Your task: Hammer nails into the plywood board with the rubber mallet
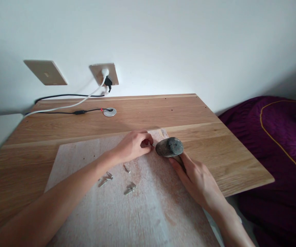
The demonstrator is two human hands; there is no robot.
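Note:
My right hand (196, 175) grips the handle of a mallet with a dark, worn, rounded head (169, 146). The mallet head is raised just right of my left hand (137, 145), which pinches a small metal screw (153, 144) between thumb and fingers over the far part of a whitewashed wooden board (106, 212). Most of that screw is hidden by the fingers. Several loose silver screws lie on the board nearer to me: one by itself (126, 168), a little group (106, 179) beside my left forearm and another cluster (130, 188) closer in.
The board rests on a wooden table (230, 151). Behind it, white and black cables (78, 103) run to a wall socket (104, 73) and a round cable grommet (110, 112). A blank wall plate (45, 72) is at left. Purple fabric (243, 116) bulges beyond the table's right edge.

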